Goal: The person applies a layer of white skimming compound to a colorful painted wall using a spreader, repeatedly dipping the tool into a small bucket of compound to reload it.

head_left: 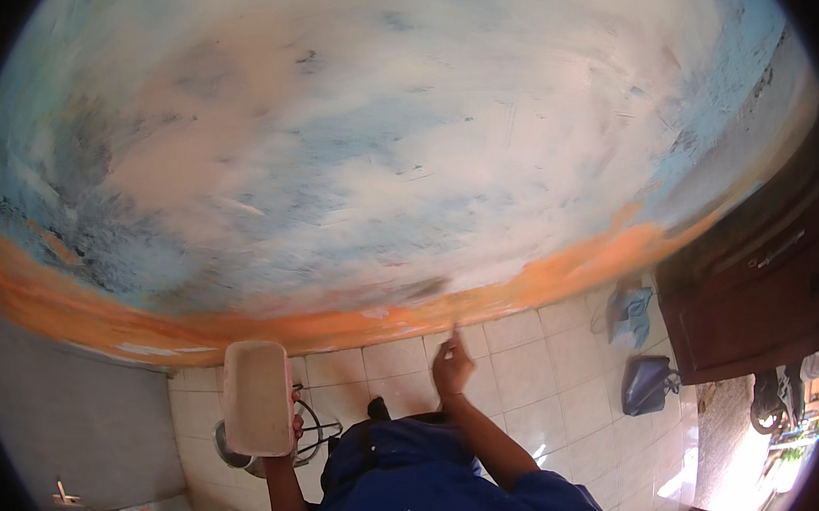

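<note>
My left hand (296, 420) grips the right side of a rectangular, pale pinkish tub (260, 392), with its inside facing up toward me. Its walls look smeared, and I see no heap of material in it. My right hand (455, 365) is raised near the foot of a wall (359, 157) patched in white, pale blue and pink. Its fingers are closed, and something thin points up from them toward the orange band (560, 274) along the wall's lower edge. Whether that is a finger or a tool handle I cannot make out. A dark blurred streak lies on the wall just above.
Light tiles (524, 377) cover the floor. A metal bowl (225, 447) and a black round frame (329, 430) stand behind the tub. To the right are a light blue bag (631, 314), a dark blue bag (645, 386) and a dark red door (757, 308) beside a bright doorway.
</note>
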`<action>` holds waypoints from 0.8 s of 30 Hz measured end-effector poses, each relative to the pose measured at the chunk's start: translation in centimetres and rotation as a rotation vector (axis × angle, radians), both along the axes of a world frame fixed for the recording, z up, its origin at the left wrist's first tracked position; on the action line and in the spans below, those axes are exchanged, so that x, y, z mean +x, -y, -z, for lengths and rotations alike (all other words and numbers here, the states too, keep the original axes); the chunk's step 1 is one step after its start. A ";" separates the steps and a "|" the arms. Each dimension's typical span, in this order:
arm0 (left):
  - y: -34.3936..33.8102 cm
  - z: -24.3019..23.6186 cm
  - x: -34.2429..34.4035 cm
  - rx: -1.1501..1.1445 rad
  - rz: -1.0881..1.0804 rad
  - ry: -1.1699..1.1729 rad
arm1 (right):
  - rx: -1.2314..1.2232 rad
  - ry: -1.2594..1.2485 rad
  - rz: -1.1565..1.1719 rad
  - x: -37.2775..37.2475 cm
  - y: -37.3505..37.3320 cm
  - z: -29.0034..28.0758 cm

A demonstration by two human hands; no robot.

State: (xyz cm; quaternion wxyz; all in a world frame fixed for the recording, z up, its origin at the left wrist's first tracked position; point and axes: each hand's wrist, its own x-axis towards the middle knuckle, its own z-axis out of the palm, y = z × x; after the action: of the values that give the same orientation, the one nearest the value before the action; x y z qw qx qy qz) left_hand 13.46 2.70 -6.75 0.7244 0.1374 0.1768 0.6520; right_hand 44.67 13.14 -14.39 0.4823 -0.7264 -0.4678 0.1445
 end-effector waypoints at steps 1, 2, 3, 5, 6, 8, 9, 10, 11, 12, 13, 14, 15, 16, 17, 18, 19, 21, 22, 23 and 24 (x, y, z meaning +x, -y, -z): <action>0.3 0.4 0.0 -0.041 -0.015 0.039 | 0.040 0.074 0.117 1.9 -1.1 0.2; 0.7 1.0 -0.3 -0.091 -0.021 0.076 | 0.072 0.146 0.242 3.1 -2.7 0.6; 0.9 1.4 -0.5 -0.140 -0.020 0.108 | 0.129 0.161 0.295 3.4 -4.4 1.5; 0.9 1.6 -0.8 -0.165 -0.015 0.096 | 0.253 0.186 0.395 3.8 -8.1 2.8; 1.2 1.8 -1.2 -0.178 -0.031 0.087 | 0.125 0.007 0.333 0.5 -8.3 -0.5; 0.7 1.9 -1.2 -0.200 -0.016 0.078 | 0.098 0.072 0.214 -3.8 -8.7 -0.2; 1.1 1.8 -1.4 -0.211 -0.032 0.061 | 0.195 -0.003 0.121 -7.0 -7.6 -2.2; 0.9 1.7 -1.4 -0.178 -0.042 0.069 | 0.128 -0.064 0.053 -8.9 -6.2 -3.5; 0.5 1.3 -1.3 -0.150 -0.050 0.075 | 0.189 -0.048 -0.040 -9.8 -4.9 -3.3; 0.4 1.1 -1.3 -0.122 -0.058 0.080 | 0.264 0.031 -0.097 -9.7 -3.6 -2.9; 0.5 1.1 -1.6 -0.117 -0.038 0.076 | 0.357 0.093 -0.199 -8.9 -2.2 -3.4; 0.6 1.1 -1.9 -0.104 -0.020 0.076 | 0.456 0.157 -0.303 -7.4 -1.1 -3.9; 0.3 1.2 -2.0 -0.087 0.002 0.078 | 0.247 0.118 -0.273 -5.7 0.3 -3.2; 0.3 1.2 -2.1 -0.094 -0.004 0.070 | 0.033 0.077 -0.244 -3.7 1.5 -2.3; 0.4 1.2 -2.3 -0.101 -0.016 0.060 | -0.018 0.085 -0.098 -1.6 1.2 -1.5; 0.5 1.3 -2.4 -0.109 -0.024 0.050 | -0.069 0.094 0.052 0.3 0.6 -0.8; 0.5 1.1 -2.1 -0.108 -0.032 0.071 | 0.047 0.151 0.177 2.0 -0.9 -0.3; 0.4 0.2 -1.6 -0.107 -0.042 0.108 | 0.124 0.129 0.297 2.8 -4.1 -0.8; 0.4 0.2 -1.6 -0.117 -0.042 0.116 | 0.086 0.050 0.289 1.8 -5.7 -1.4; 0.4 0.2 -1.6 -0.129 -0.039 0.124 | 0.048 -0.028 0.285 0.4 -6.8 -1.8; 0.1 0.1 -1.6 -0.137 -0.033 0.131 | 0.117 -0.008 0.276 -1.9 -7.9 -1.9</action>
State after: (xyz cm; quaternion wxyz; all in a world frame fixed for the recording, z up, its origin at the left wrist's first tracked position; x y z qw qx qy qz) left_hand 11.82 2.57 -6.89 0.7310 0.0417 0.1756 0.6580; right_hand 42.78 21.07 -12.52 0.5411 -0.7539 -0.3690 0.0522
